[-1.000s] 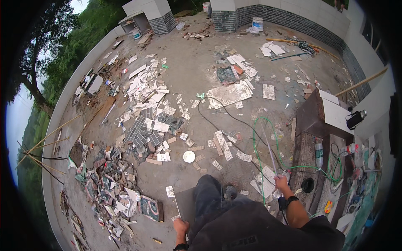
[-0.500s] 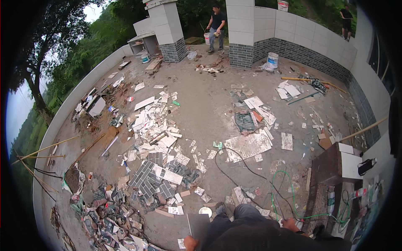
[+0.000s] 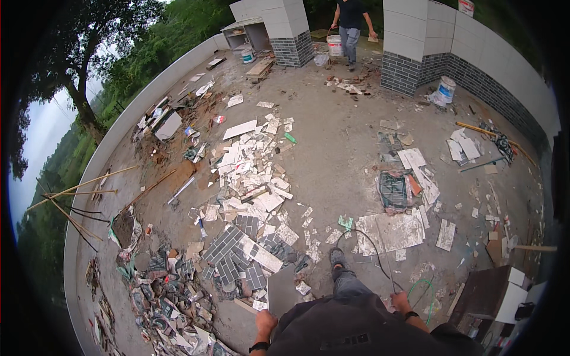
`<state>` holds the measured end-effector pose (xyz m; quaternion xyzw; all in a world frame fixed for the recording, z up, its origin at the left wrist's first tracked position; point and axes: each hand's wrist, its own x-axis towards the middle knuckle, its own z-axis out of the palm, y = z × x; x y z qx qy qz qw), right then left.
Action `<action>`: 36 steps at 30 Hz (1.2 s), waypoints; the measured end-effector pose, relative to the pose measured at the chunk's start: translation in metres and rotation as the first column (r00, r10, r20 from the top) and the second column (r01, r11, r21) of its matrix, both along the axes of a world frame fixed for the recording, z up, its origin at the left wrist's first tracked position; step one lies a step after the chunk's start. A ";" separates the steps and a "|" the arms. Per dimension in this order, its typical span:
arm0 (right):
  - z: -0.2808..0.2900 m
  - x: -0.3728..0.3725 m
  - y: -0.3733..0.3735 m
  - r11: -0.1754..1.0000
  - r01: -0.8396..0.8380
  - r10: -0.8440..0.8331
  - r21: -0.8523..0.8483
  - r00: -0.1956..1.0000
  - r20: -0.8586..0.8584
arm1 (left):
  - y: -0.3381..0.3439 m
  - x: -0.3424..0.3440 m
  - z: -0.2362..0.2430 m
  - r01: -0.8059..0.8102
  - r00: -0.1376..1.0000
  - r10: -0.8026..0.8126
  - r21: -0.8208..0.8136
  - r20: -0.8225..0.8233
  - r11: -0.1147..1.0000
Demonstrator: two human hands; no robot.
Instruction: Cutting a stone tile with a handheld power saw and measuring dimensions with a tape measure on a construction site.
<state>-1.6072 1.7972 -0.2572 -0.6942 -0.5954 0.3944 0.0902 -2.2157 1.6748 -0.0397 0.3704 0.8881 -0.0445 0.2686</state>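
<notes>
My left hand (image 3: 266,321) is closed on the lower edge of a flat grey tile (image 3: 281,291), carried upright beside my left leg. My right hand (image 3: 401,301) is closed around the lower end of a long thin rod (image 3: 389,261), which points forward and slightly left; its exact kind I cannot make out. A black cable (image 3: 375,249) curves close to the rod and the right hand. One shoe (image 3: 337,257) is stretched forward on the ground. Ahead and left of the grey tile lie brick-patterned tile sheets (image 3: 228,255) and broken white tiles (image 3: 255,172).
A heap of rubble (image 3: 172,296) fills the near left. A large dusty board (image 3: 389,234) lies ahead right, and a dark cabinet (image 3: 484,296) stands near right, with a green hose (image 3: 423,285) beside it. At the back, a person (image 3: 351,26) carries a white bucket (image 3: 335,45).
I have stepped forward, one shoe now ahead, still carrying the grey tile and the rod. The person at the back has come closer with the bucket.
</notes>
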 end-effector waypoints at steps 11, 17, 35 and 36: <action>0.120 -0.206 0.478 0.967 0.217 -0.250 -0.136 0.911 -0.329 | 0.209 -0.070 -0.021 -0.127 0.986 0.131 -0.051 0.102 0.991; 0.116 -0.248 0.591 0.969 0.206 -0.236 -0.139 0.938 -0.255 | 0.335 -0.140 -0.083 -0.179 0.964 0.189 -0.072 0.187 0.981; 0.084 -0.458 0.897 0.894 0.145 -0.229 -0.424 0.961 -0.154 | 0.766 -0.354 -0.063 -0.042 0.999 0.042 -0.085 -0.004 0.996; 0.063 -0.464 0.931 0.879 0.136 -0.223 -0.457 0.964 -0.143 | 0.788 -0.360 -0.058 -0.087 0.996 0.087 -0.070 0.004 0.994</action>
